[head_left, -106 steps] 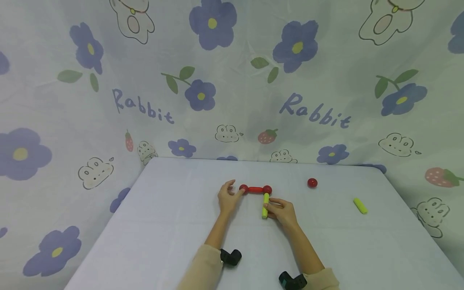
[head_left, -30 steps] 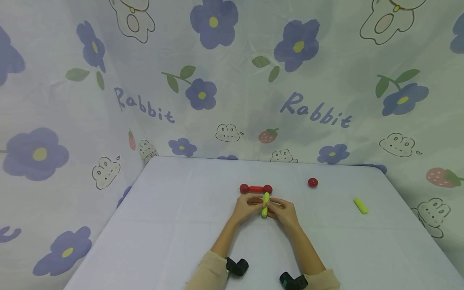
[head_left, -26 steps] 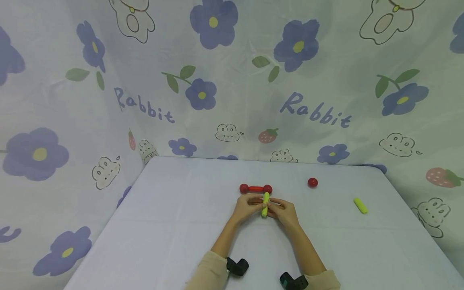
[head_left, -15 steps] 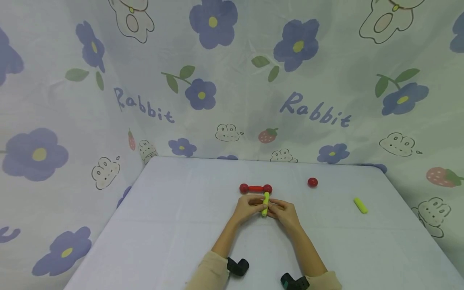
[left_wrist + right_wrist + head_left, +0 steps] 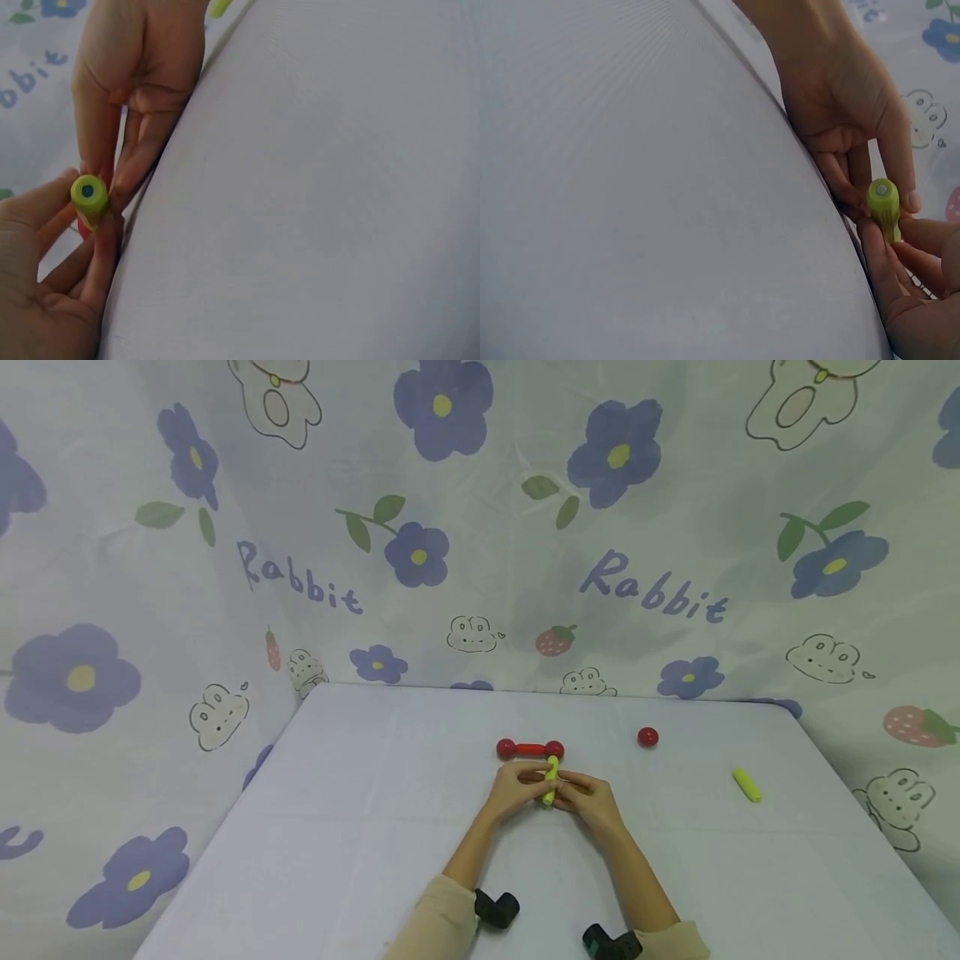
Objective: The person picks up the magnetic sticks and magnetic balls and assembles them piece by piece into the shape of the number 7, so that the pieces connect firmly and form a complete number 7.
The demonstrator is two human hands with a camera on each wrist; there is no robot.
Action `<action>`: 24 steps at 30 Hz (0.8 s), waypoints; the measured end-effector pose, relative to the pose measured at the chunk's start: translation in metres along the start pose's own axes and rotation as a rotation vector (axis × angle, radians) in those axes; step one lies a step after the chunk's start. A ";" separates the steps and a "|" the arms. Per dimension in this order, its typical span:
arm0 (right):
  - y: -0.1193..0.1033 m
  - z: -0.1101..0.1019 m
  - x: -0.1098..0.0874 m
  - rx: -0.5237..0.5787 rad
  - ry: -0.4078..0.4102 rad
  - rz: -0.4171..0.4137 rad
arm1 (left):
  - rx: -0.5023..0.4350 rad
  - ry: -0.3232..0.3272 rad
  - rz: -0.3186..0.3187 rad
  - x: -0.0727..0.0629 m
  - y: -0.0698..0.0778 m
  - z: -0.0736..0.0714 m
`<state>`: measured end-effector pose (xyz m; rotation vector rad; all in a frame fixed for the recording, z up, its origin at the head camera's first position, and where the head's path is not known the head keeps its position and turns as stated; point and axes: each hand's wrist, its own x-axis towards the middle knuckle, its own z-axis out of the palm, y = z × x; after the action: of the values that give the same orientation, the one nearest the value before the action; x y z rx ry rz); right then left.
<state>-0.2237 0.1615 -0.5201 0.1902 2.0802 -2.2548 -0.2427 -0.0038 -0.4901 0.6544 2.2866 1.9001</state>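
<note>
A yellow-green magnetic rod point(image 5: 551, 779) points toward me from the right end of a red rod with balls. My left hand point(image 5: 514, 790) pinches it from the left and my right hand point(image 5: 592, 801) from the right, fingertips meeting around it. In the left wrist view the rod's near end point(image 5: 89, 192) shows a dark round centre; in the right wrist view a small silvery disc sits in that end point(image 5: 883, 192). The red rod point(image 5: 530, 750) lies just beyond my fingers, between a left red ball point(image 5: 506, 749) and a right red ball point(image 5: 554, 750).
On the white table point(image 5: 337, 827), a loose red ball point(image 5: 648, 737) sits at the back right. Nearer and further right lies a second yellow-green rod point(image 5: 747, 785). A flowered cloth point(image 5: 495, 527) hangs behind the table.
My left hand has come from the left red ball over to the yellow-green rod. The right hand has stayed on the rod, whose near end has shifted slightly away from me.
</note>
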 end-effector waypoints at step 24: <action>-0.006 -0.023 -0.010 -0.093 0.025 -0.006 | -0.006 -0.004 -0.041 0.003 0.002 0.000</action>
<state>-0.2136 0.1841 -0.5141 0.2083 2.1957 -2.1634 -0.2449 -0.0020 -0.4882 0.6046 2.2729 1.8852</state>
